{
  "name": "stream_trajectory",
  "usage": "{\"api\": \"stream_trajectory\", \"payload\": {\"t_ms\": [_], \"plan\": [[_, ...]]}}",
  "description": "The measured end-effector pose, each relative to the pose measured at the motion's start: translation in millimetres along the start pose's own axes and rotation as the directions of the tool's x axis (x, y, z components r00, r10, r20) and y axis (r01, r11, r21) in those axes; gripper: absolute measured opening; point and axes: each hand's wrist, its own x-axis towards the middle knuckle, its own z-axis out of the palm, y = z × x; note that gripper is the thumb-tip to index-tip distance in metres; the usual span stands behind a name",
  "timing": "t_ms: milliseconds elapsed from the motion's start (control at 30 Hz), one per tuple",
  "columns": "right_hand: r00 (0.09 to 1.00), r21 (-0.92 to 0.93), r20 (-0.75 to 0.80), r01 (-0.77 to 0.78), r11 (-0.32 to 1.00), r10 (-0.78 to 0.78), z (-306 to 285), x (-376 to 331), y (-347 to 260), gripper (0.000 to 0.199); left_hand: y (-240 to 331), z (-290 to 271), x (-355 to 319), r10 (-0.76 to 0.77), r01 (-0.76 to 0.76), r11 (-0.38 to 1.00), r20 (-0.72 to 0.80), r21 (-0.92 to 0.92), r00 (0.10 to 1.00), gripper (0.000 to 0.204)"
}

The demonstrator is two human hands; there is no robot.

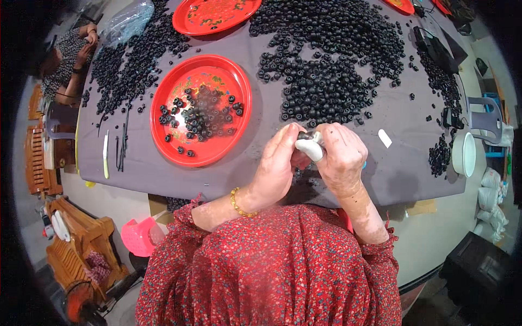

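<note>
My left hand [278,163] and my right hand [342,155] meet over the table's near edge, fingers closed together. Pinched between their fingertips is a small dark piece [310,135], mostly covered; it resembles the black ring-shaped parts around it, though its exact kind is hidden. A white cover [309,149] wraps a digit of my right hand, and a bit of blue [364,164] shows beside that hand. Just beyond my hands lies a wide heap of small black ring-shaped parts [321,89]. To their left, a red round tray [235,89] holds more of these parts.
Another red tray [217,27] stands farther back. At left lie a second black heap [128,70], a clear plastic bag [129,22], a pale-handled slim tool [106,157] and thin black strips [124,144]. A person [70,65] sits there. Rightward are a white slip [385,138] and white bowl [463,154].
</note>
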Motion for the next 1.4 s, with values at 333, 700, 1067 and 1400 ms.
{"api": "stream_trajectory", "payload": {"t_ms": [333,700,1067,1400], "plan": [[0.998,0.074,0.04,0.053,0.996,-0.056,-3.7,0.0,4.0,0.022,13.6,0.9,-3.1,-0.103,0.102,0.995,0.069,0.018,0.992,0.029],[0.984,0.136,0.047,0.163,0.977,-0.171,-15.3,0.2,1.1,0.019,23.7,-3.7,-4.1,-0.23,0.247,0.967,0.206,-0.06,0.951,0.031],[0.991,0.191,0.041,-0.135,0.972,0.13,-13.8,-9.6,-12.5,0.019,23.6,-13.4,3.2,-0.269,0.345,0.913,0.314,-0.217,0.91,0.033],[0.889,-0.161,0.154,-0.408,0.899,0.431,-7.4,-22.6,19.1,0.022,55.6,-70.6,11.3,0.483,-0.338,0.078,0.261,0.938,0.836,0.026]]}}
